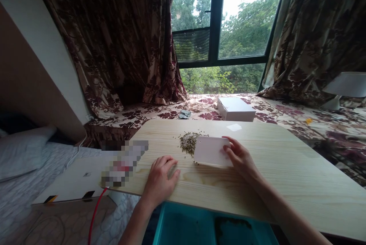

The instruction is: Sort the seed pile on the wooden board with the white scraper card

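A pile of small greenish-brown grains [186, 146], with paler ones among them, lies loose on the wooden table [286, 161]. My right hand [241, 158] grips the right end of a thin white rectangular plastic piece [211, 151] with rounded corners and a small hole. Its left edge meets the right side of the pile. On the table nearer to me rests my left hand [162, 180], thumb apart from the fingers, holding nothing. Under the table's front edge is a teal bin [185, 224] with a divider; dark matter lies in its right compartment.
A white box [236, 109] and a grey cloth [184, 114] lie on the floral window seat behind the table. A white paper square [234, 127] is at the table's far side. At left are a large flat box [77, 176] and a red cable [95, 214].
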Motion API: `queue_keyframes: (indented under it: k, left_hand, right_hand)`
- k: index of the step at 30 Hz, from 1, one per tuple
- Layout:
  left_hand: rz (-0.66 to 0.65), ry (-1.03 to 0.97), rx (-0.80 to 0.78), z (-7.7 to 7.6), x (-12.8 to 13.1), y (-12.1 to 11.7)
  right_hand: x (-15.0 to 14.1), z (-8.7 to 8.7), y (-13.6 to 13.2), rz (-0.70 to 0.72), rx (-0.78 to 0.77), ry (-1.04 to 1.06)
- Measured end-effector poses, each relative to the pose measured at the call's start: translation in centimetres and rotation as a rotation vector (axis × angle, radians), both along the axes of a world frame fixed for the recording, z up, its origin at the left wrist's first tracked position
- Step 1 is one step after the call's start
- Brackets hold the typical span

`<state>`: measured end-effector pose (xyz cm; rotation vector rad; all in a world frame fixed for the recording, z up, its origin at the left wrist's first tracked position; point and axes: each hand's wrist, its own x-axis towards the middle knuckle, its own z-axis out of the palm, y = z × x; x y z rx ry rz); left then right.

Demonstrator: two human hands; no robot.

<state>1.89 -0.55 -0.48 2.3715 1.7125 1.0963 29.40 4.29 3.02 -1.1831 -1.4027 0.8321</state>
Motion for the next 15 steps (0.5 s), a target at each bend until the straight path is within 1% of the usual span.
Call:
queue_keyframes:
  k: [3,6,8,12,15]
  left_hand:
    - [0.025,-0.011,0.031,0.01,-0.07,-0.03]
    - [0.074,-0.091,0.065,0.0,-0.23,-0.08]
    - [0.087,-0.179,0.042,-0.05,-0.34,-0.08]
    - [0.036,-0.339,-0.022,-0.2,-0.44,-0.02]
    - [0.04,-0.335,-0.042,-0.27,-0.44,0.09]
  right_hand:
    - [-0.01,0.25,-0.18,-0.001,-0.007,-0.007]
    - [0.01,0.25,-0.17,-0.014,0.002,-0.008]
    - [0.02,0.1,-0.07,-0.015,0.003,-0.008]
    - [0.07,-0.25,0.16,-0.002,0.012,-0.004]
    - [0.11,-0.35,0.24,-0.01,0.029,0.002]
